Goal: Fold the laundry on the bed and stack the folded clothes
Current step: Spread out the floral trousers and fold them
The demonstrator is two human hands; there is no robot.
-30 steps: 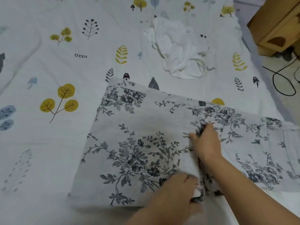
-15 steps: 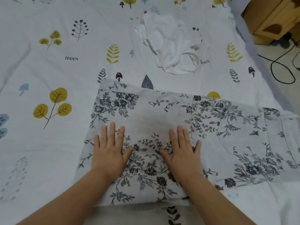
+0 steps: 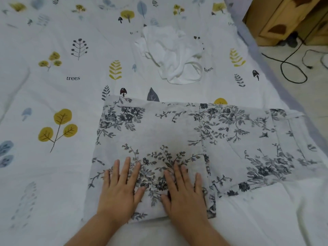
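While the floral garment (image 3: 170, 139) lies folded on the bed (image 3: 53, 174), my left hand (image 3: 120, 190) and right hand (image 3: 184, 192) press it, fingers flat, grasping nothing.

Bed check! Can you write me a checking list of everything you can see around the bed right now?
Surface: bed sheet, white with a tree and leaf print.
Job's things: floral cloth, partly folded, flat on the bed; white garment, crumpled and unfolded, beyond it.
Clutter: nothing seen.
Grippers: left hand and right hand, both flat, pressing the floral cloth's near edge.
Cables: black cable, looped on the floor right of the bed.
Surroundings: wooden cabinet, top right.
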